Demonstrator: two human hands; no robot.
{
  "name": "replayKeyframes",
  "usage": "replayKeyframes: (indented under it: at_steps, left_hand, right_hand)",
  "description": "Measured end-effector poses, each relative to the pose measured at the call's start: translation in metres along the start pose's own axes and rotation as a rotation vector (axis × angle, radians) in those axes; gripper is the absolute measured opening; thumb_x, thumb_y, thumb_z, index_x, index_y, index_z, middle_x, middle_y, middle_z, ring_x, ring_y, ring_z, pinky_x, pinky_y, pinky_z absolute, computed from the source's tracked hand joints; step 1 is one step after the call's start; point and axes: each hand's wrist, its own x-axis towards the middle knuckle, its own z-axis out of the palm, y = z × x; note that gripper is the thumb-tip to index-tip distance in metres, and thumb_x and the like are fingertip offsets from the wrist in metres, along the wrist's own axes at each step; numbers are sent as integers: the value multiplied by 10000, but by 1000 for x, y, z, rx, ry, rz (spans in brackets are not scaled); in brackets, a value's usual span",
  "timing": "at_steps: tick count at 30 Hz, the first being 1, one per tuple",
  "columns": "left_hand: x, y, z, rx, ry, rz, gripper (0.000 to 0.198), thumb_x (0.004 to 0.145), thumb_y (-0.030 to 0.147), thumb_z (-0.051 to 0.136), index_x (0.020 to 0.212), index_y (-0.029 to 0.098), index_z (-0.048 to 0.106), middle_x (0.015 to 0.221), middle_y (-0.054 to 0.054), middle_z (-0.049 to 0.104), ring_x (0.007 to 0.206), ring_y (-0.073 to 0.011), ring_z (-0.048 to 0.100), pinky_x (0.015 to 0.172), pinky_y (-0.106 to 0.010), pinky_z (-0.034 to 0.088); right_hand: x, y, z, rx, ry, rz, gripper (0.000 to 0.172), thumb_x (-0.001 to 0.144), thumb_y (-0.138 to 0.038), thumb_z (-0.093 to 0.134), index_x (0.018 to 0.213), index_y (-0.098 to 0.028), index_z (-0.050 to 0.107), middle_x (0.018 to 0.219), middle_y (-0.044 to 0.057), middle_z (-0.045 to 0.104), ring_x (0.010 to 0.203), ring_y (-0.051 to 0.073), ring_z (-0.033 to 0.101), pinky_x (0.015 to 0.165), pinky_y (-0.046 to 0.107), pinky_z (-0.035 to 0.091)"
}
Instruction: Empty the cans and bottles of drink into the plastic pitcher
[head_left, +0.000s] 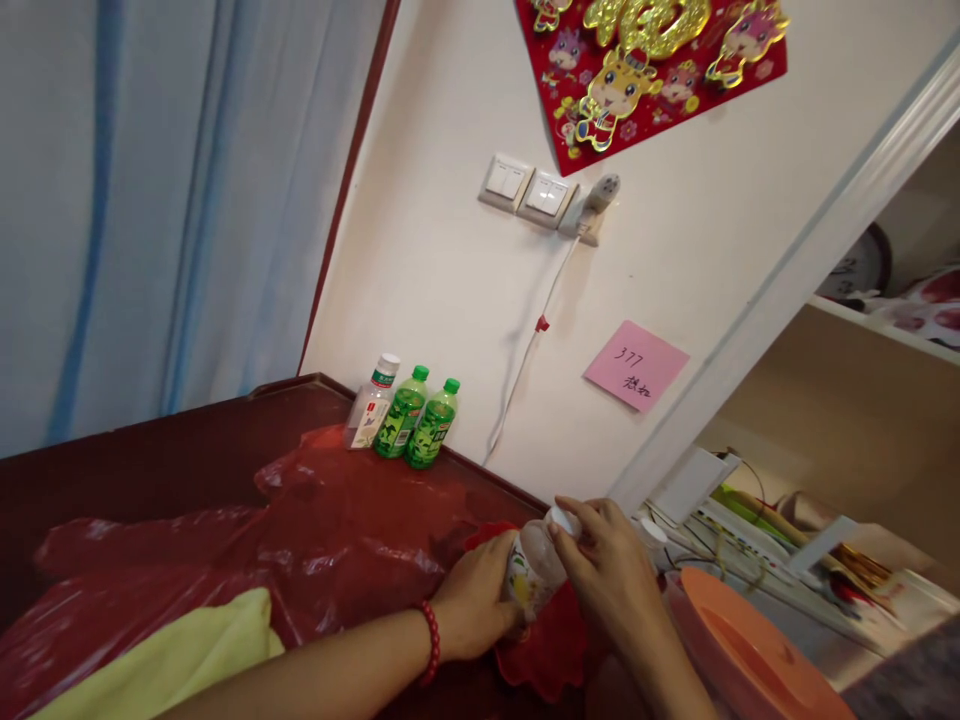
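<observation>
**Bottle (535, 572) held between two hands, cap under the fingers**

We found the left hand (480, 605) wrapped around the bottle's labelled body, while the right hand (611, 565) pinched its white cap (566, 522) between thumb and fingers. We could not tell whether the cap was tight or loose, nor whether the base rested on anything. A red scalloped-edged item (545, 665) lay just below.

In our judgement, too hard a squeeze could have dented the body and, with a loose cap, forced out any contents; a weak left grip could have let it spin.

Outward, we noted a crumpled red plastic bag (367, 510) on the dark table (187, 440), uneven footing that could have toppled a bottle. Three other bottles (403, 422) stood near the wall (450, 290).
</observation>
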Motion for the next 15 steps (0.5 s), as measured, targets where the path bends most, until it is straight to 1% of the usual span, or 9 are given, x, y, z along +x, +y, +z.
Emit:
replayKeyframes:
  at_steps: [2,3,7,10,11,13,15]
  left_hand:
    - [0,1,-1,0,6,-5,603,632,154,729,1214,224,586,1191,-56,674,1076,-292,621,902,-370,477]
    - [1,2,-1,-2,6,-5,603,631,147,726,1213,224,589,1192,-55,674,1083,-290,620,912,-370,476]
    - [0,4,-3,-4,-5,-7,633,631,140,718,1242,232,578,1211,-54,671,1100,-287,614,934,-368,472]
    - [0,4,-2,3,1,-10,640,640,156,717,1258,235,568,1215,-53,670,1096,-285,613,945,-371,469]
    - [-1,4,-2,4,2,-9,635,643,156,712,1256,237,568,1214,-51,670,1094,-283,614,948,-369,468]
    - [-1,4,-2,5,5,-8,628,643,154,704,1251,242,570,1211,-48,672,1090,-279,615,951,-366,466]
    - [-1,2,-1,3,6,-14,629,639,159,711,1246,242,568,1210,-51,673,1087,-280,615,949,-365,467]
  right_hand:
    - [1,2,0,-3,-19,13,428,933,-500,535,1198,-222,725,960,63,581,822,235,593,752,374,481]
    - [1,1,1,-8,-8,22,430,932,-511,538,1185,-219,727,953,63,583,824,238,593,751,376,478]
    - [-3,-7,4,5,96,52,476,932,-547,496,1112,-178,737,934,81,596,827,258,589,772,403,468]
    - [-5,-11,4,37,125,61,500,922,-567,503,1113,-169,738,944,91,614,839,269,592,779,411,470]
    - [-6,-11,4,50,139,54,512,919,-571,513,1140,-165,732,972,98,627,868,276,597,798,417,472]
    - [-6,-9,5,92,173,17,521,936,-553,512,1210,-156,708,1083,115,650,988,292,600,882,429,465]
    - [-7,-5,7,166,169,-26,483,972,-501,481,1238,-159,694,1189,115,648,1105,285,584,966,424,442]
